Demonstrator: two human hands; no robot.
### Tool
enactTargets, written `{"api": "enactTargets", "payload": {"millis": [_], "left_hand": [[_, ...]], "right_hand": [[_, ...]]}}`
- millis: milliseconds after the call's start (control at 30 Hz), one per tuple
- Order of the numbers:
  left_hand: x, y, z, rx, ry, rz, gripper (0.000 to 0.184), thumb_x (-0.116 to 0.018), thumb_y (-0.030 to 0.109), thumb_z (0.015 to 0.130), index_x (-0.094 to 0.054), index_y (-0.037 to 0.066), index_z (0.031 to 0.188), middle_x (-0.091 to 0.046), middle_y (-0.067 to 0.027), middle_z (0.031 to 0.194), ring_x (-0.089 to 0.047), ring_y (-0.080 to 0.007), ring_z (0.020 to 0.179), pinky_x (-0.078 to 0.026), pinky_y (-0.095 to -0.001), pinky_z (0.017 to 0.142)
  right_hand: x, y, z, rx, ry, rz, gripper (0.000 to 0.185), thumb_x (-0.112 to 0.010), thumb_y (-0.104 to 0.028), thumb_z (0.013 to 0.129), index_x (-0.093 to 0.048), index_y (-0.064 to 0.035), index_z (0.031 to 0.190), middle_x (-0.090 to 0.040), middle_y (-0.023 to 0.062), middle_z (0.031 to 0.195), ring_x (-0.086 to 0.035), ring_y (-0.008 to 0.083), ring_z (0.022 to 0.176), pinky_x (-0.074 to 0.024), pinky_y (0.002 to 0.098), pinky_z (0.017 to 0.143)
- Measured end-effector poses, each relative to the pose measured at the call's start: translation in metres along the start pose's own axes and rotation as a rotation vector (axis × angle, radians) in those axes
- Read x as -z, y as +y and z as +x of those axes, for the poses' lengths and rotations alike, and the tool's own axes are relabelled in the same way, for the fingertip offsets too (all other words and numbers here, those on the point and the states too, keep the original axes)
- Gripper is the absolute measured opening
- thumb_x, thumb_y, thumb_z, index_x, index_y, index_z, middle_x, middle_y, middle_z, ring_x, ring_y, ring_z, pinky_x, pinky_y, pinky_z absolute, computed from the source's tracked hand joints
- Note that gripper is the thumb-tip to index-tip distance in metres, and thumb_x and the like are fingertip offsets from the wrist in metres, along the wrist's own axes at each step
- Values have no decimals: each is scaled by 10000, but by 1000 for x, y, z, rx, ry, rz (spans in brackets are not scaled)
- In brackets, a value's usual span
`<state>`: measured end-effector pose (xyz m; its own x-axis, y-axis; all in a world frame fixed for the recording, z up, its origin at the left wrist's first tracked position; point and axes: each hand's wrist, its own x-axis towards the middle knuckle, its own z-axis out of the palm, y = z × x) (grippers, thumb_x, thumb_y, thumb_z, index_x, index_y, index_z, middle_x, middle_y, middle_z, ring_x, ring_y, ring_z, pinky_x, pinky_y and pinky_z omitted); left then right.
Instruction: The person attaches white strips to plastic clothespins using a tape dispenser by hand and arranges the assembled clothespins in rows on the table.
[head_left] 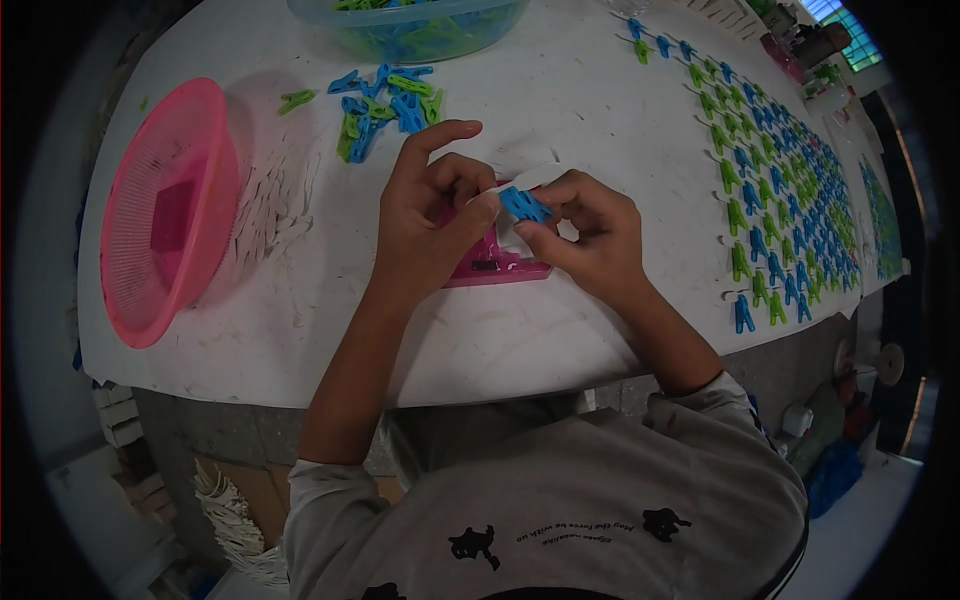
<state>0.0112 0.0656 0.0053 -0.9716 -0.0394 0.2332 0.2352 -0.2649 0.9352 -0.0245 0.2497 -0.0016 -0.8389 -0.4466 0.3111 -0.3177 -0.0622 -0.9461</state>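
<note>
A blue clothespin [525, 205] sits between my two hands above the table. My right hand [597, 228] pinches it between thumb and fingers. My left hand [435, 205] is closed at its left end, thumb against bent fingers, with the index finger raised. A white strip [508, 238] shows at the left fingertips and beside the clothespin; how it joins the clothespin is hidden. Under my hands lies a pink fixture [513, 271], partly covered by them. Just beyond my left hand is a loose pile of blue and green clothespins [408, 108].
A pink basket [118, 250] stands at the left, beside a spread of white strips [270, 215]. One green clothespin [296, 101] lies apart. A clear tub [440, 45] of clothespins is at the back. Rows of clothespins [775, 215] with white ends cover the right side.
</note>
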Motion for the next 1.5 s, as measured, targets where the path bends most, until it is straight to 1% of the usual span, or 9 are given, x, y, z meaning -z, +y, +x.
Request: {"api": "enactTargets", "payload": {"millis": [233,333,400,533,667,733,833,1133,1500], "left_hand": [[1,0,0,-6,7,28,559,-599,-82,792,-425,52,1306,-586,-27,820,-427,-54,704,-421,-189,649],[4,-2,0,38,-15,1,616,-644,-26,773,-414,69,1337,-592,-34,911,-440,-68,776,-407,-203,693],[6,-5,3,-195,-37,159,697,-691,78,751,-389,91,1380,-578,-36,1036,-450,-96,897,-388,-239,765],[15,-4,7,-260,16,289,757,-709,178,743,-363,107,1413,-547,-37,1160,-435,-118,1007,-365,-270,815],[21,1,7,-211,76,287,534,-673,184,798,-513,73,1295,-601,-40,1092,-484,-122,941,-367,-275,814],[21,2,6,-184,83,316,440,-660,175,816,-575,59,1233,-618,-40,1058,-497,-121,908,-368,-271,808],[19,2,4,-159,103,320,280,-630,133,845,-647,37,1107,-635,-37,963,-513,-116,846,-371,-258,787],[21,-2,3,-182,63,352,189,-622,79,842,-657,20,1017,-627,-38,915,-514,-101,822,-375,-248,749],[24,-1,4,-189,84,403,134,-631,77,839,-672,55,964,-651,-14,928,-484,-104,796,-377,-252,724]], "right_hand": [[-1,1,0,19,-2,40,219,-758,-75,773,-646,15,939,-660,43,815,-559,56,666,-463,208,599],[-3,2,0,-7,23,62,204,-738,-61,786,-642,20,948,-664,56,837,-570,57,692,-467,205,606],[1,9,1,8,71,37,199,-720,-63,801,-639,25,960,-660,58,831,-575,59,704,-471,209,612],[15,7,13,-31,278,-84,180,-671,-84,846,-645,30,983,-636,57,776,-602,98,707,-486,246,620],[57,20,29,101,514,-518,173,-673,-119,855,-675,20,959,-644,92,774,-634,173,685,-495,283,622],[84,26,32,-149,588,-827,202,-672,-182,864,-700,11,918,-677,151,840,-656,248,702,-505,321,628],[109,26,30,-330,599,-925,279,-667,-252,864,-706,19,918,-691,185,897,-666,287,733,-511,353,668],[125,44,29,-387,595,-931,323,-663,-269,853,-702,37,946,-687,212,895,-662,325,815,-505,375,772],[139,40,24,-448,522,-912,353,-724,-257,755,-696,32,956,-691,180,858,-662,256,745,-522,353,697]]}}
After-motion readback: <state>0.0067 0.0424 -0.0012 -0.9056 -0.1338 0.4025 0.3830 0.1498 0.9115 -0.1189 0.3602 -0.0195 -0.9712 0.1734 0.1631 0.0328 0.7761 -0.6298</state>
